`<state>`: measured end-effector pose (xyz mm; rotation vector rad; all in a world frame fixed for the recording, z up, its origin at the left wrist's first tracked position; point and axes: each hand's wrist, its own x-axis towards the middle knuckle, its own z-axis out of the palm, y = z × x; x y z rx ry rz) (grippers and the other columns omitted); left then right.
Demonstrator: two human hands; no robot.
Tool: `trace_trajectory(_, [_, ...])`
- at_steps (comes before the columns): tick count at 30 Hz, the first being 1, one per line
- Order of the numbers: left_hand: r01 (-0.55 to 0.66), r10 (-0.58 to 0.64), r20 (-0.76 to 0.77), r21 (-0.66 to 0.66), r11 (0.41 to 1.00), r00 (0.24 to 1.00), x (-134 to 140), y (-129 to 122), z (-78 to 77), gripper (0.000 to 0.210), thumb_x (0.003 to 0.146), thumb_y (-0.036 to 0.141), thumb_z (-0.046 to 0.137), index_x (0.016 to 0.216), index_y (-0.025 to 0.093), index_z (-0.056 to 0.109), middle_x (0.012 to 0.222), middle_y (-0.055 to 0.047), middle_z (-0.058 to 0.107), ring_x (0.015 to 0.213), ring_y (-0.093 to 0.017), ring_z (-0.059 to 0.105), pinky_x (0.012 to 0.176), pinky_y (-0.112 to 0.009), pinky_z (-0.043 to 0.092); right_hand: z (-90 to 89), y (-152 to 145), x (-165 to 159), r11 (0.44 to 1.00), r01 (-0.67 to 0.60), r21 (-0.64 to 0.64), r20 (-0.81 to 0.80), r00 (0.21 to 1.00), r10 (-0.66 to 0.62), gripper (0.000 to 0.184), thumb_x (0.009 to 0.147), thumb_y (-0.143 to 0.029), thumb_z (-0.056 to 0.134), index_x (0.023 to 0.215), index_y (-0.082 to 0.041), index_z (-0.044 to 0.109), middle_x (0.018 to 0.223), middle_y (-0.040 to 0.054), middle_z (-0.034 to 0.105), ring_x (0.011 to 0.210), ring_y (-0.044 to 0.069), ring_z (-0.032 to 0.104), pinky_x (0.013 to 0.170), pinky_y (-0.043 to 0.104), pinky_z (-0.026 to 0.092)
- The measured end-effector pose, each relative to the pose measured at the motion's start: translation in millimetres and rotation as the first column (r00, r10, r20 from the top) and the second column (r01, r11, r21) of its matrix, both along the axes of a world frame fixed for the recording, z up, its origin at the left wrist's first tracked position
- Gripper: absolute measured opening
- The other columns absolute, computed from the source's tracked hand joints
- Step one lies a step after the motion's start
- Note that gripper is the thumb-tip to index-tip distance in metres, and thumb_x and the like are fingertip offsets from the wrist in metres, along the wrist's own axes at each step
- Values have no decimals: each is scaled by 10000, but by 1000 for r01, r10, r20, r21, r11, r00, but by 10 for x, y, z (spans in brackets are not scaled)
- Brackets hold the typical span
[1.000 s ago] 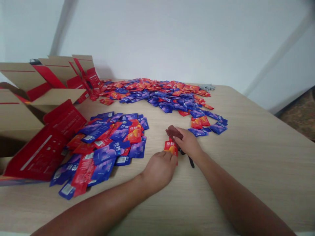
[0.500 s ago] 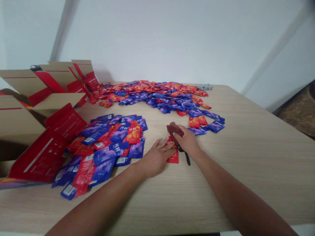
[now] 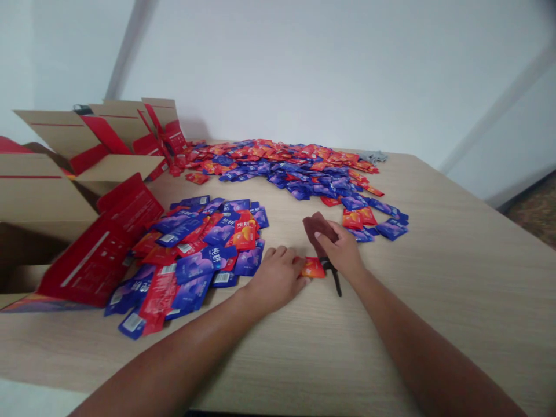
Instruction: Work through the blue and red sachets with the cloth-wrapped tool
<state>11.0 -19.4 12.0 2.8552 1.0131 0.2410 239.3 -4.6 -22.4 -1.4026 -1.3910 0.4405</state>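
Note:
My left hand (image 3: 280, 279) is closed at the left end of a red-orange sachet (image 3: 313, 267) on the table, its fingers curled over the edge. The sachet now lies crosswise, its right end showing. My right hand (image 3: 345, 250) grips a folded brown cloth (image 3: 319, 229) between thumb and fingers, just beyond and right of the sachet. Below the cloth, a thin black strip (image 3: 336, 281) sticks out toward me; whether it is joined to the cloth I cannot tell. Left of my left hand spreads a loose pile of blue and red sachets (image 3: 200, 263).
Open cardboard boxes (image 3: 47, 197) with red flaps stand along the left side. A long heap of blue and red sachets (image 3: 286, 165) lies along the back by the wall. Several sachets (image 3: 360, 217) lie beyond my right hand. A grey cloth (image 3: 373, 156) rests at the far right.
My left hand has gone from lying flat on the sachet to curling around its end, and the sachet has turned from lengthwise to crosswise. My right hand still holds the cloth. The view has shifted slightly.

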Motion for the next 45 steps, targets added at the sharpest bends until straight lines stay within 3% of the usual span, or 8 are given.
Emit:
trace_trajectory(6, [-196, 196, 6, 6, 981, 981, -14, -5, -70, 496, 1032, 604, 569, 1203, 172, 743, 1218, -166, 643, 1147, -342, 588, 992, -495, 510, 112, -122, -31, 980, 131, 149, -7, 991, -132, 414, 940, -427, 710, 1294, -213, 740, 1160, 85, 812, 986, 291, 760, 908, 436, 619])
trace_trajectory(10, [-198, 198, 52, -15, 980, 979, -4, -57, -70, 424, 1043, 491, 537, 1228, 152, 713, 1175, -156, 652, 1079, -315, 630, 966, -466, 546, 157, -249, -152, 981, -99, 165, 215, 975, 62, 414, 931, -321, 696, 1338, -252, 713, 1229, 78, 792, 1053, 283, 747, 978, 432, 600])
trace_trajectory(13, [-185, 186, 29, -43, 982, 982, 7, -67, -66, 382, 1046, 440, 512, 1213, 159, 711, 1150, -150, 679, 1040, -304, 668, 929, -445, 569, 138, -264, -241, 944, -329, 26, 385, 875, 294, 506, 916, -235, 671, 1421, -267, 670, 1353, 83, 754, 1206, 287, 707, 1085, 458, 555])
trace_trajectory(15, [-203, 204, 15, -60, 977, 979, 8, -60, -67, 402, 1058, 466, 495, 1218, 167, 711, 1176, -152, 689, 1024, -295, 689, 906, -432, 578, 96, -230, -266, 923, -374, -95, 425, 823, 377, 565, 931, -214, 642, 1493, -270, 621, 1419, 91, 722, 1289, 290, 669, 1139, 488, 518])
trace_trajectory(27, [-247, 247, -26, -44, 968, 969, 18, -57, -82, 401, 1072, 479, 460, 1203, 179, 692, 1179, -140, 672, 988, -280, 700, 851, -409, 582, -136, -37, -101, 987, -95, -127, 490, 860, 146, 489, 950, -264, 649, 1435, -205, 662, 1345, 141, 749, 1225, 332, 694, 1105, 526, 536])
trace_trajectory(32, [-245, 246, -1, -94, 965, 969, 36, -43, -105, 324, 1051, 403, 523, 1282, 199, 622, 1166, -115, 689, 1009, -277, 714, 854, -393, 587, -123, -60, -121, 982, -178, -57, 436, 881, 185, 521, 938, -223, 651, 1459, -227, 644, 1396, 129, 730, 1261, 320, 690, 1117, 522, 545])
trace_trajectory(38, [-179, 182, 5, -157, 971, 983, 26, -23, -108, 247, 1065, 331, 511, 1214, 190, 649, 1223, -109, 721, 1047, -269, 739, 874, -385, 608, -8, -142, -210, 898, -437, -54, 407, 811, 419, 665, 855, -105, 636, 1489, -304, 628, 1431, 55, 720, 1302, 273, 674, 1156, 475, 529])
trace_trajectory(45, [-114, 117, 15, -142, 983, 993, 15, -68, -44, 263, 1074, 351, 485, 1180, 186, 660, 1153, -108, 751, 998, -263, 748, 860, -377, 610, -102, -79, -168, 936, -346, -73, 404, 847, 345, 567, 915, -162, 649, 1467, -288, 651, 1426, 69, 726, 1292, 282, 677, 1149, 500, 533])
